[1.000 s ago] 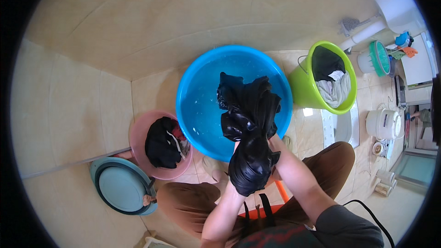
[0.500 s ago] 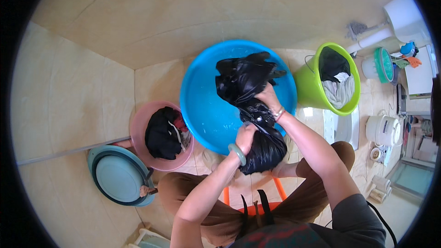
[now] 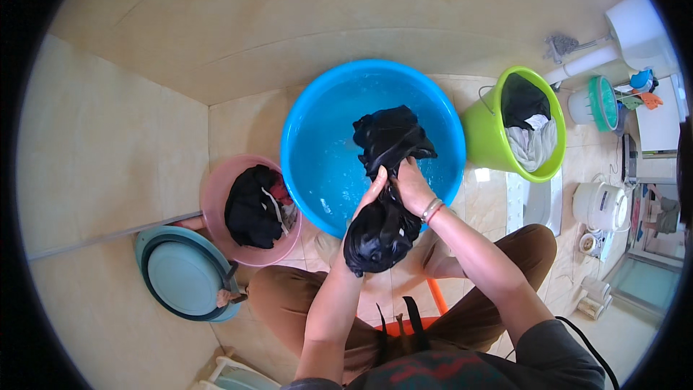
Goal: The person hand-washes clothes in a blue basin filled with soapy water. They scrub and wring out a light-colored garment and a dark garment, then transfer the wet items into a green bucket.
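Observation:
A wet, shiny black garment (image 3: pixel 390 137) is bunched between my hands, its upper part over the large blue basin (image 3: pixel 317 126) and its lower bundle near the basin's near rim. My right hand (image 3: pixel 414 189) grips the narrow, gathered middle from the right, fingers curled around the cloth. My left hand (image 3: pixel 369 193) closes on the same gathered part from the left, thumb pointing up; the cloth hides its other fingers. The basin holds water with some bubbles on it.
A pink basin (image 3: pixel 211 186) with dark and red clothes stands left, near stacked grey-blue basins (image 3: pixel 180 280). To the right, a lime-green bucket (image 3: pixel 482 130) holds black and pale clothes. Beyond are a white bucket (image 3: pixel 599 206) and a squat toilet (image 3: pixel 538 202). Tiled walls enclose the left and far sides.
Both hands have drawn closer together and the garment is gathered more compactly. Its far end has come nearer to me, and the lower bundle has shifted left.

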`<state>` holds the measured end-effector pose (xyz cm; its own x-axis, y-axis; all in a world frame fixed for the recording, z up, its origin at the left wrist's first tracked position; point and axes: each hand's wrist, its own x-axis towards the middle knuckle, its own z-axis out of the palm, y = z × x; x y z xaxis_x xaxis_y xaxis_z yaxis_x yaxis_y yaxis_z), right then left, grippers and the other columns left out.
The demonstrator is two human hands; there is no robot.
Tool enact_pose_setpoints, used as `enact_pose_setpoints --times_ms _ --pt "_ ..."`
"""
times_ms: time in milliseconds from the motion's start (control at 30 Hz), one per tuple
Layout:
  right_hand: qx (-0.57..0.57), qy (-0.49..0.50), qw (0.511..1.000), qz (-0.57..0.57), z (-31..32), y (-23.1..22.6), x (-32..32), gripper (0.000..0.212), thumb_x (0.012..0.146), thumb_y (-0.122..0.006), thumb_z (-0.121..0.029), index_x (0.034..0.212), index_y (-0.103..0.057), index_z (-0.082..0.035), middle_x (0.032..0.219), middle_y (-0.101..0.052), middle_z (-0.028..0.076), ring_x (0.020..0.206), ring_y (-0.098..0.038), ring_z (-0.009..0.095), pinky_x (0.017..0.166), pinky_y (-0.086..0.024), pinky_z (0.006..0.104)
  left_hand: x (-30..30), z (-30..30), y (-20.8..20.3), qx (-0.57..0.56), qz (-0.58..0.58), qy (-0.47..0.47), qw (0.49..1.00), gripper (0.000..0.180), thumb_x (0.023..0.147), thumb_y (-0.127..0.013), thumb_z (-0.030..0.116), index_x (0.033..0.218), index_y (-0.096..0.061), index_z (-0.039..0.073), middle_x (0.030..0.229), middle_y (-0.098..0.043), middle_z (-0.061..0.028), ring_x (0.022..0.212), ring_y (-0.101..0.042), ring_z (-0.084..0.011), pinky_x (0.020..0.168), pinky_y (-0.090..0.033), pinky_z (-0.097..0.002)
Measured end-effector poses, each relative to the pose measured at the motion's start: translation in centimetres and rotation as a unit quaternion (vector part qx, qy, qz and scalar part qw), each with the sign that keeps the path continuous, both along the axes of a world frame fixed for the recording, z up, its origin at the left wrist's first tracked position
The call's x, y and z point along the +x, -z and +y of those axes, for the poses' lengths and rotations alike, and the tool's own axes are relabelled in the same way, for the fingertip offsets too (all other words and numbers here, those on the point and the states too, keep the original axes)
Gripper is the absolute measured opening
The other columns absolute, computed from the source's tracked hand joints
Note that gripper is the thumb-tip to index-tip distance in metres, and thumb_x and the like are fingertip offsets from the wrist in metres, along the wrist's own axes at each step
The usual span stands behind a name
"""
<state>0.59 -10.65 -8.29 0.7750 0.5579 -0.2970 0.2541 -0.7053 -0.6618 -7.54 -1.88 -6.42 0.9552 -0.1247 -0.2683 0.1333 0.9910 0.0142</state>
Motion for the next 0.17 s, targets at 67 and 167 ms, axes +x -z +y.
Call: enact_pose_setpoints --times_ms 67,167 --pt "0.141 -0.072 0.968 0.196 -1.0 -3.5 2.0 0.057 0.088 -0.060 -0.022 0.138 -0.039 -0.002 0.135 -0.049 0.022 0.121 -0.049 0.038 0.101 -0.039 0.0478 -1.3 -0.1 4.7 0.095 0.011 -0.021 0.995 0.047 0.102 -0.046 0.030 0.143 -0.041 0.007 0.141 -0.048 -0.0060 0.126 -0.048 -0.0166 0.109 -0.034 -0.0307" --pt "0.281 -0.026 0.827 0.486 -5.4 -4.6 6.4 0.065 0.092 -0.056 -0.044 0.143 -0.037 -0.007 0.145 -0.042 0.016 0.130 -0.043 0.032 0.107 -0.030 0.0528 -2.0 -0.3 4.9 0.187 -0.101 -0.077 0.974 0.050 0.100 -0.049 0.027 0.144 -0.038 0.006 0.142 -0.046 -0.0116 0.129 -0.046 -0.0241 0.113 -0.031 -0.0339"
